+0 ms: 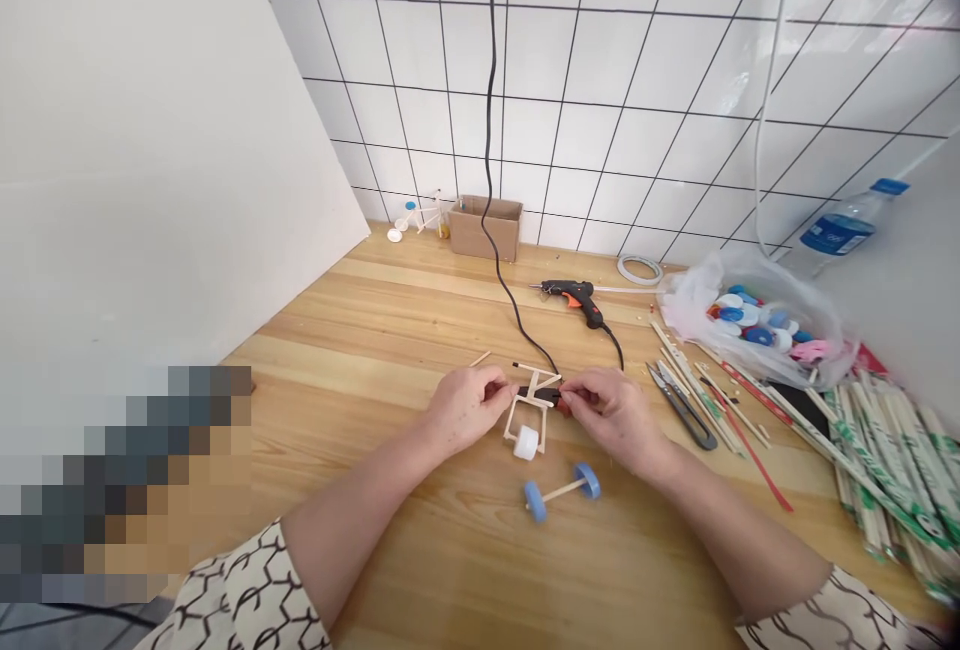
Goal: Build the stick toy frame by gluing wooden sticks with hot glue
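The left hand [469,412] pinches one end of a dark strip [550,394], fingertips together. Between the hands, at the bench [390,550], is a wooden stick frame [533,388], a white cap [526,443] at its near end. Nearer lies a blue-wheeled axle [561,492]. The right hand [616,418] pinches the strip's other end; snips [684,410] lie farther right.

The cream sleeves [244,590] bear dark brown, branching, angular lines.

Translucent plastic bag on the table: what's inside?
Round blue and white plastic caps show inside the bag; anything beneath the top layer is covered.
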`<state>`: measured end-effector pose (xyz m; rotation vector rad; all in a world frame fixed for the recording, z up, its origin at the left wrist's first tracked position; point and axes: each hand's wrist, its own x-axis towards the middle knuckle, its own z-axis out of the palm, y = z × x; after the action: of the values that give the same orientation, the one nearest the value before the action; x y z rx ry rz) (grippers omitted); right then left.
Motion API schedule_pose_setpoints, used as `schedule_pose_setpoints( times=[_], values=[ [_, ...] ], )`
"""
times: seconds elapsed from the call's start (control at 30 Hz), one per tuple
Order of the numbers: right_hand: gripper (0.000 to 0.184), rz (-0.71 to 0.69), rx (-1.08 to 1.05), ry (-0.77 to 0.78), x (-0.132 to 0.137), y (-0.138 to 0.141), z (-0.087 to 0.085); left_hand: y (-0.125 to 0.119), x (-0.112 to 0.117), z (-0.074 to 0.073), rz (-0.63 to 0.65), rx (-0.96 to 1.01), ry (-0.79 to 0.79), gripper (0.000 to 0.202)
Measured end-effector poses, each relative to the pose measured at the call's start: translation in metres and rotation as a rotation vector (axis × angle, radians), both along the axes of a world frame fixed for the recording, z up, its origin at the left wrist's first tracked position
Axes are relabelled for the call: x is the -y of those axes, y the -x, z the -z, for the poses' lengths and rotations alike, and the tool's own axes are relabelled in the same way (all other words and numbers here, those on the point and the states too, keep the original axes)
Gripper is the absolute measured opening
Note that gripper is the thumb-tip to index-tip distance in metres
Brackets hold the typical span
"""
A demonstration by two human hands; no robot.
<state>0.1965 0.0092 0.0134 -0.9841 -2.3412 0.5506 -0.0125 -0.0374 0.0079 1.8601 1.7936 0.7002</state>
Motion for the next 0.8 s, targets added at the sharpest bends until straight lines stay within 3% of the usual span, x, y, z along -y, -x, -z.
schedule_pose_setpoints(
  times=[0.2,0.5,0.8],
  values=[
    [0.012,-0.017,0.021,-0.041,0.002,0.001,-0.002,0.000,0.001,0.000,0.029,0.081,0.036,0.017],
    [0.012,-0.080,0.127,-0.105,0.013,0.004,-0.002,-0.003,0.001,-0.003,0.034,0.043,0.087,0.011],
    [0.020,-0.094,0.250,-0.135,0.026,0.010,-0.001,-0.004,0.002,-0.008,0.012,-0.021,0.125,0.018]
  ],
)
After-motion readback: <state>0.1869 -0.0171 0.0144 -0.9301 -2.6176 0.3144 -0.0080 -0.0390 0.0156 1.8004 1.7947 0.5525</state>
